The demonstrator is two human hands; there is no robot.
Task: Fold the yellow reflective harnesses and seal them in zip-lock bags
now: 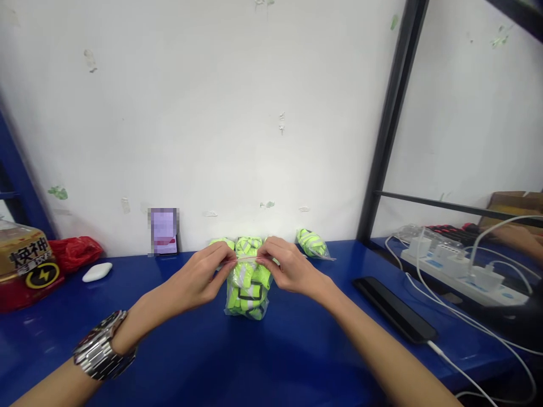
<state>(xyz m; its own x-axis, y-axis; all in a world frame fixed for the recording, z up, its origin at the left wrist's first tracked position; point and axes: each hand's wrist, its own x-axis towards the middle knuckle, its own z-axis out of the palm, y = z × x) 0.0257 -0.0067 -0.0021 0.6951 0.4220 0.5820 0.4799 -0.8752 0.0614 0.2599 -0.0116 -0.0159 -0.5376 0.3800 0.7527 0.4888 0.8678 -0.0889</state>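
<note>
In front of me a clear plastic bag (pixel 248 302) stands on the blue table, packed with neon yellow-green fabric that has silvery reflective bands. My left hand (pixel 207 270) pinches its top edge at the left, thumb against fingers, and a metal watch (pixel 102 346) is on that wrist. At the right of the same edge, my right hand (pixel 287 265) is closed in a similar pinch. A short strip of the edge runs between both fingertips. Behind my hands, more yellow-green material shows in part. Another bagged yellow-green bundle (pixel 313 244) lies near the wall, right of my right hand.
Against the wall leans a phone (pixel 164 232) with a lit screen. To the left are a white case (pixel 97 272), a red plastic bag (pixel 80 252) and a large bottle (pixel 25 268). A dark phone-like device (pixel 394 310), white cables and a power strip (pixel 462 274) occupy the right.
</note>
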